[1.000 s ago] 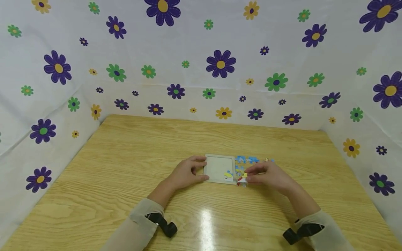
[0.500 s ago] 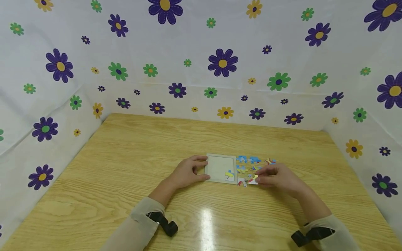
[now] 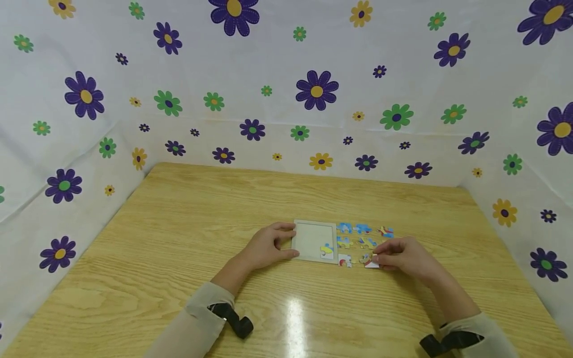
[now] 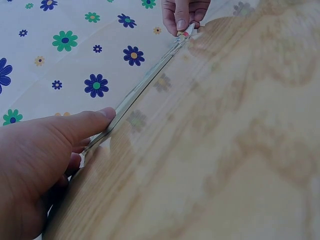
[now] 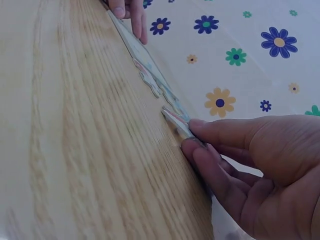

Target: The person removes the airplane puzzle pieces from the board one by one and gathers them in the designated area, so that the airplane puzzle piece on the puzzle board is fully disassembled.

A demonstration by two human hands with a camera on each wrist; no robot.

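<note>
My left hand holds the left edge of a shallow, pale square puzzle tray, thumb near its lower corner and fingers near the upper one. In the tray's lower right corner sits one yellow, blue and white jigsaw piece. Right of the tray, my right hand pinches a jigsaw piece with red, yellow and white on it between thumb and fingers. The right wrist view shows this pinched piece tilted close over the wood. Left of it lies a loose white piece with a red patch.
Several more loose jigsaw pieces lie in rows right of the tray, among them a blue one, a yellow one and a red-and-blue one. A flower-print cloth surrounds the wooden table at back and sides.
My right hand has moved right, away from the tray, with the pinched piece, uncovering several loose pieces. My left hand stays on the tray's edge.
</note>
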